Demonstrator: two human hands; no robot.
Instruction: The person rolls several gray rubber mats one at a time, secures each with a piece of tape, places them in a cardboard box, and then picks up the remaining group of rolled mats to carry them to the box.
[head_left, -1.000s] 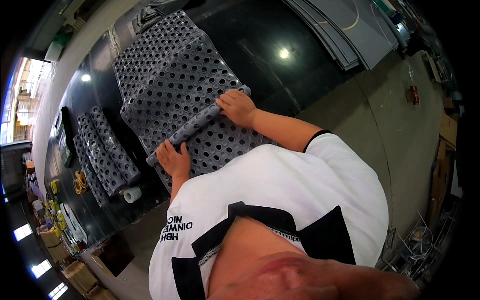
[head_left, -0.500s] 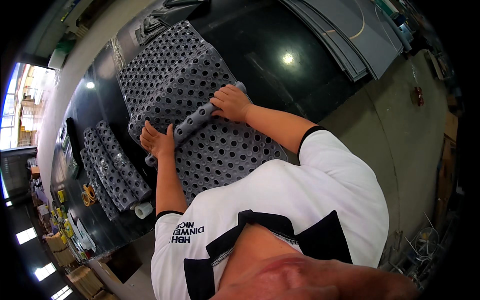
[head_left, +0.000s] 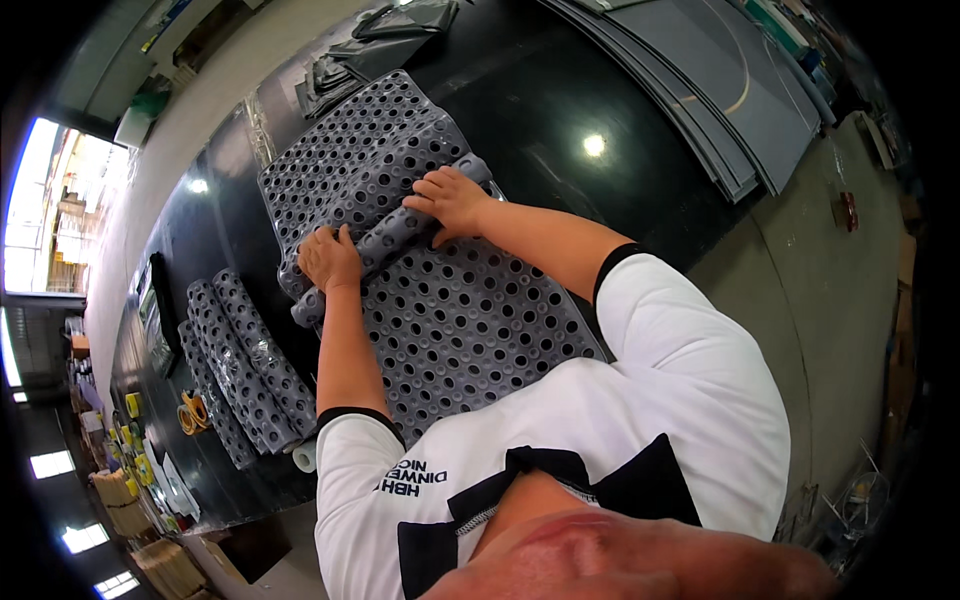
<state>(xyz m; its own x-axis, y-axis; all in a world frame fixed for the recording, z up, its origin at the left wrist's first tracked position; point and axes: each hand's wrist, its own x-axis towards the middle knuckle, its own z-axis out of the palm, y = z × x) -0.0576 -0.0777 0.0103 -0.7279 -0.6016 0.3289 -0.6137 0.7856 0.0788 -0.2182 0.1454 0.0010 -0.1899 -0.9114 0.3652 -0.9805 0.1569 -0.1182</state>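
Note:
A grey rubber-like bath mat (head_left: 470, 330) with round holes lies on the black table in front of me. A narrow roll (head_left: 388, 238) of the mat crosses its middle at a slant, and beyond it the far part (head_left: 340, 150) is humped. My left hand (head_left: 330, 258) is closed over the roll near its left end, thumb pointing up. Farther right, my right hand (head_left: 450, 203) wraps the roll near its other end, fingers on the far side and thumb below. Both undersides of the grip are hidden.
Several rolled grey mats (head_left: 245, 365) in clear film lie to the left, beside yellow-brown tape rolls (head_left: 193, 412) and a whitish roll (head_left: 304, 457). Folded dark sheets (head_left: 335, 80) sit at the back. Large grey panels (head_left: 700, 90) stack at the table's far right.
The roll has moved away from me, toward the mat's far end, and more flat mat shows on my side. My left hand has gone from spread fingers to closed on the roll.

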